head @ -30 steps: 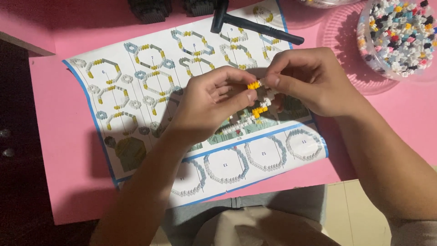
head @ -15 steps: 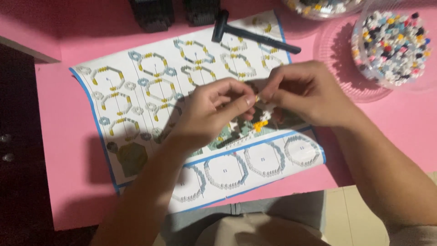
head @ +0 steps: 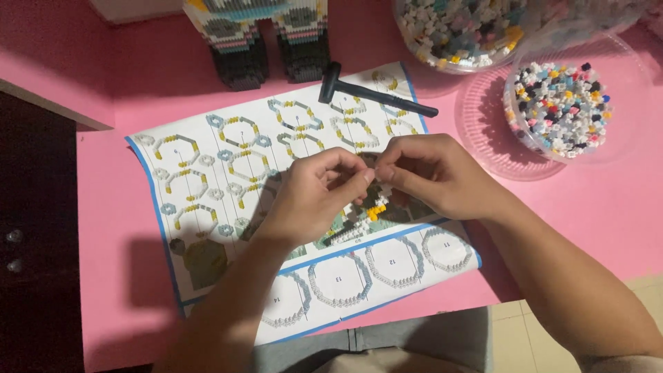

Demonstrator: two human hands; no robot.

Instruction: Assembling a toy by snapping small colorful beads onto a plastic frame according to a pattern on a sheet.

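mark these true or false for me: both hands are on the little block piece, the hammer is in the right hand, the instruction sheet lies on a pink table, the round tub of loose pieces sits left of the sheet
1. Both hands are on the small block assembly: true. The left hand and right hand pinch the small block assembly between their fingertips.
2. The hammer is in the right hand: false. The small black hammer lies on the sheet's upper edge, untouched.
3. The instruction sheet lies on a pink table: true.
4. The round tub of loose pieces sits left of the sheet: false. It sits to the right of it.
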